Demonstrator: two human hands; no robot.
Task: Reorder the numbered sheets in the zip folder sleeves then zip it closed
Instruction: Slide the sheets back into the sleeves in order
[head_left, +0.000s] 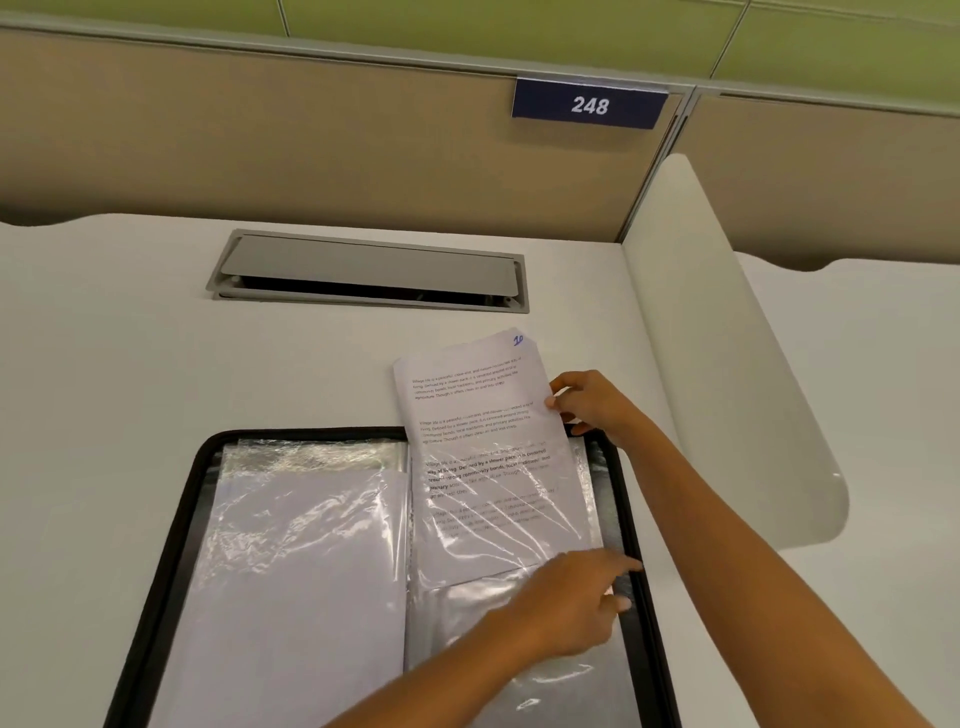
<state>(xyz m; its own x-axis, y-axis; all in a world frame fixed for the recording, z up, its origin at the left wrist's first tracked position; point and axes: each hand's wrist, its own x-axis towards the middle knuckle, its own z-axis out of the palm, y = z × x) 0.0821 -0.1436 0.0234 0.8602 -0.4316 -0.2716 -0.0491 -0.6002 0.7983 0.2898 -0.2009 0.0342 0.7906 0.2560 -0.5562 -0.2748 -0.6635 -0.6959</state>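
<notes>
Cubicle desk (156, 364), pale top, tan partition behind with a number plate (589, 105) reading 248. Cable hatch (369, 270) sits ajar at the back.

Zip folder (311, 434) lies open flat in front of me, clear sleeves on both sides. Left-side sleeve (301, 545) holds a blank-facing page. Sheet marked 10 (478, 405) sits about halfway into the right-side sleeve (467, 613), top half sticking out past the folder's far edge and tilted slightly.

Right hand (592, 408) pinches the sheet's right edge near the top. Left hand (566, 603) reaches across, fingers laid out straight on the sleeve below the sheet, index toward the folder's right rim.

Can't tell from this alone whether the sheet is going in or coming out.

Either way: keep the left palm flattening the plastic so it doesn't ruck, and square the sheet to the sleeve mouth before sliding. Move along the sleeve's length, not sideways. The wrinkled film looks likely to snag a corner.
</notes>
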